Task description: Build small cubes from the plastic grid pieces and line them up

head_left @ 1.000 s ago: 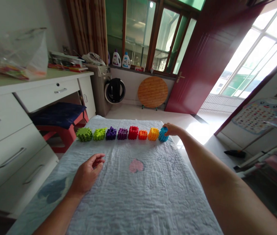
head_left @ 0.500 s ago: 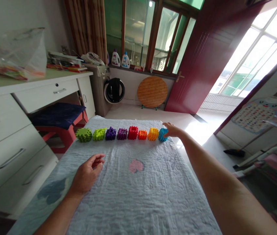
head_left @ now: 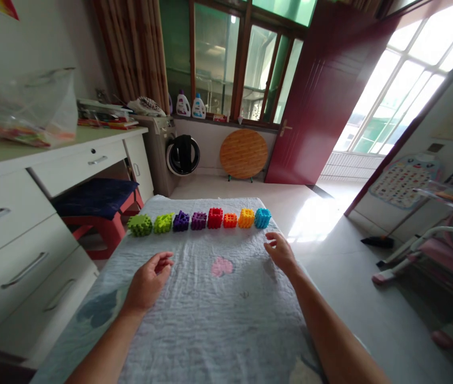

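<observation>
Head cam: eight toothed plastic blocks in assorted colours [head_left: 215,219] stand in one row across the pale blue quilted cloth [head_left: 226,320]. Row looks complete to me, nothing obvious left. My right hand [head_left: 280,250] is half-spread, holding nothing, near the light-blue cube [head_left: 263,219]. Left hand [head_left: 150,280]: loosely curled, empty too.

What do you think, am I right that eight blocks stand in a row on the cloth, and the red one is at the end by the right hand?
Not quite: the one at the end by the right hand is the blue block, as the head view shows. Eight blocks do stand in a row on the cloth.
</observation>
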Tool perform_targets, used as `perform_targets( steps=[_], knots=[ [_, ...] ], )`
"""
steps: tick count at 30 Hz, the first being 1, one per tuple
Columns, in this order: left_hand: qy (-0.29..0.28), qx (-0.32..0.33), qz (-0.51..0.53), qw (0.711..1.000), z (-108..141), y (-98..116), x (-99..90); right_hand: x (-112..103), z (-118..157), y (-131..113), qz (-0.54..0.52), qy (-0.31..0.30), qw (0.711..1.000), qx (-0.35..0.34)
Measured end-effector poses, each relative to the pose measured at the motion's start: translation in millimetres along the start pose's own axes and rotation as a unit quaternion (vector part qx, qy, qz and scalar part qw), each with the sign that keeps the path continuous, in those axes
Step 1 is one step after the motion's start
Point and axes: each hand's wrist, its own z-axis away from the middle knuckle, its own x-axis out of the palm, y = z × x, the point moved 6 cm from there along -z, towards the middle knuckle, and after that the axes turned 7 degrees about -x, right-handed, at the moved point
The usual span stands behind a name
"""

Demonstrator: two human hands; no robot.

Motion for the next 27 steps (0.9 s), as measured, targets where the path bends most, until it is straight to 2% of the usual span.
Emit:
perform_targets(
  steps=[6,27],
  knots=[
    [0.005,0.002,0.005,1.000,0,-1,-0.7,10,13,-5,0.086,0.014,0.996,-0.018],
    [0.001,-0.001,0.003,1.000,4,7,0.5,7,15,3,0.051,0.000,0.998,-0.028]
  ],
)
